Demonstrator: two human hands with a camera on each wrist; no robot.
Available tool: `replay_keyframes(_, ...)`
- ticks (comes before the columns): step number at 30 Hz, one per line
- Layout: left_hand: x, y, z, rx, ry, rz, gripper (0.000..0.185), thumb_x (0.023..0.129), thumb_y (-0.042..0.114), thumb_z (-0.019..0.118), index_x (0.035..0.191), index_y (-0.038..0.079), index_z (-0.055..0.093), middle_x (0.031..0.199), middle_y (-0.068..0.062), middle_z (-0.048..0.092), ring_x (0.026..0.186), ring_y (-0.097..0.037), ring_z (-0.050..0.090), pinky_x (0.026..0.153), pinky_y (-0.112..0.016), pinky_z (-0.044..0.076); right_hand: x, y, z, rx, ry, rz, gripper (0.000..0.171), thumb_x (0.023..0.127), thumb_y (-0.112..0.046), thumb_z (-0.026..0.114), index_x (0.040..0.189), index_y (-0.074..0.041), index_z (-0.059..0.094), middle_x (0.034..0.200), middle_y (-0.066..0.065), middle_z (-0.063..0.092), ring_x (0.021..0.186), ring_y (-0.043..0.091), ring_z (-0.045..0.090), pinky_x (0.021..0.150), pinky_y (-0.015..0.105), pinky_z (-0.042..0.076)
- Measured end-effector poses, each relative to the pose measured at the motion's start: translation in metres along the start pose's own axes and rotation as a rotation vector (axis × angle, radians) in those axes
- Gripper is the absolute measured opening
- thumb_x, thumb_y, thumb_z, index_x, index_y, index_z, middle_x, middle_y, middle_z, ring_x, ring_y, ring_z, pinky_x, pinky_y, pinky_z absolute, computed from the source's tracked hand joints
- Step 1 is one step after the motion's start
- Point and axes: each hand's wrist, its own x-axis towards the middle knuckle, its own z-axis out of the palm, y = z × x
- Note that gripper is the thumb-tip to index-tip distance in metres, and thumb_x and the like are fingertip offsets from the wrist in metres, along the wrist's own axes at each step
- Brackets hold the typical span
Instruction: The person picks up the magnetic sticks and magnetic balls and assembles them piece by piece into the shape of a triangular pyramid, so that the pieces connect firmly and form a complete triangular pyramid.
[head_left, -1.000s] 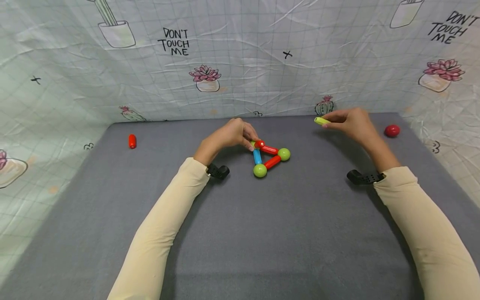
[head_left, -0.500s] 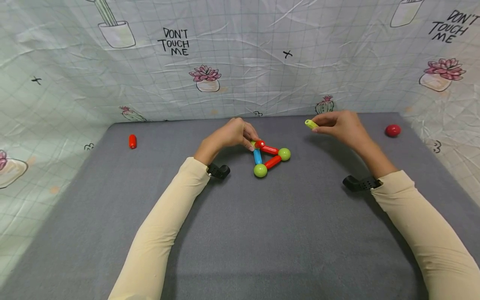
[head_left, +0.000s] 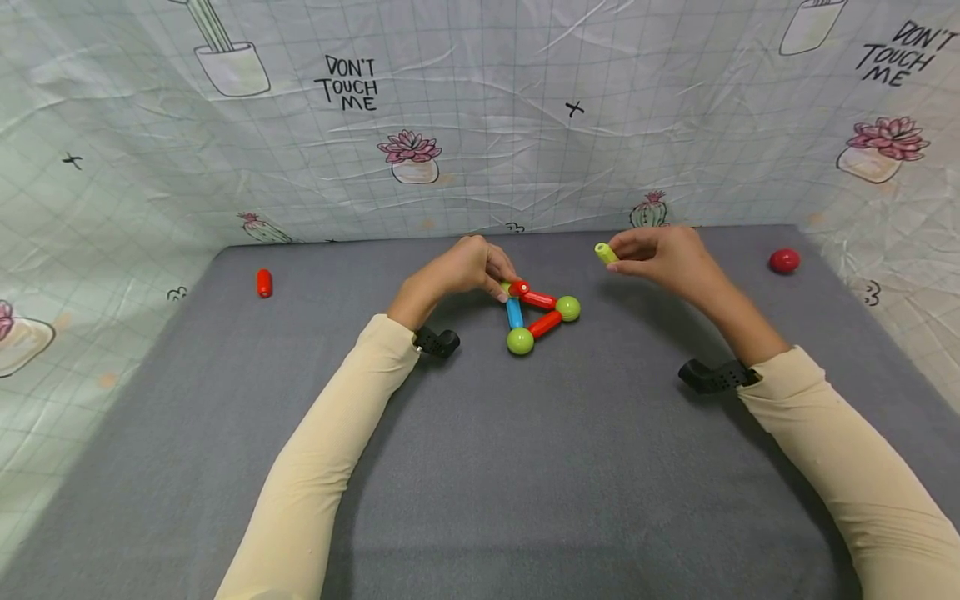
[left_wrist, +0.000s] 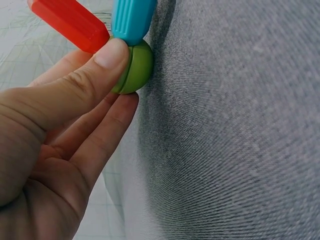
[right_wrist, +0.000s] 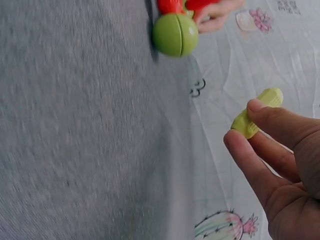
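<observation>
A small triangle of magnetic sticks and balls (head_left: 536,315) lies on the grey mat (head_left: 480,467): a blue stick (head_left: 514,312), two red sticks (head_left: 545,323) and green balls (head_left: 520,341). My left hand (head_left: 480,265) pinches the green ball (left_wrist: 134,67) at the triangle's far left corner, where the blue stick (left_wrist: 131,20) and a red stick (left_wrist: 70,22) meet. My right hand (head_left: 660,254) holds a yellow-green stick (head_left: 605,252) in the air, to the right of the triangle; the stick (right_wrist: 256,114) is pinched between thumb and fingertips.
A loose red stick (head_left: 264,282) lies at the mat's far left. A red ball (head_left: 783,261) sits at the far right. Printed cloth walls (head_left: 480,125) enclose the mat on three sides.
My right hand has carried the yellow-green stick leftward, closer to the triangle. The left hand and the triangle have stayed in place.
</observation>
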Motion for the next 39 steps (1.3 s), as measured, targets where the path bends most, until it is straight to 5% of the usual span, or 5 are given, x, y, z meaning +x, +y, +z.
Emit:
replay_keyframes(7, -0.001, -0.001, 0.000, -0.002, -0.001, -0.004, 0.028, 0.076, 0.002, 0.087, 0.103, 0.002, 0.081, 0.111, -0.009, 0.076, 0.100, -0.019, 0.073, 0.083, -0.028, 0.059, -0.005, -0.015, 0.008, 0.034, -0.067, -0.039, 0.025, 0.088, -0.012, 0.082, 0.111, -0.010, 0.075, 0.102, 0.008, 0.078, 0.094, 0.023, 0.074, 0.070, 0.013, 0.049)
replay_keyframes(31, 0.000, 0.002, -0.001, 0.010, 0.018, -0.005, 0.029, 0.074, 0.002, 0.089, 0.102, 0.002, 0.081, 0.110, -0.009, 0.076, 0.100, -0.019, 0.073, 0.084, -0.027, 0.059, -0.005, -0.028, 0.027, 0.067, -0.147, -0.132, 0.026, 0.084, -0.006, 0.084, 0.107, -0.007, 0.072, 0.101, 0.008, 0.077, 0.093, 0.022, 0.074, 0.070, 0.017, 0.053)
replay_keyframes(39, 0.001, 0.001, 0.000, -0.009, 0.027, -0.011, 0.028, 0.073, 0.001, 0.089, 0.101, 0.002, 0.081, 0.110, -0.009, 0.076, 0.099, -0.019, 0.073, 0.084, -0.027, 0.059, -0.003, -0.030, 0.029, 0.060, -0.141, -0.152, 0.026, 0.081, -0.005, 0.085, 0.104, -0.006, 0.073, 0.098, 0.007, 0.078, 0.089, 0.021, 0.075, 0.074, 0.028, 0.059)
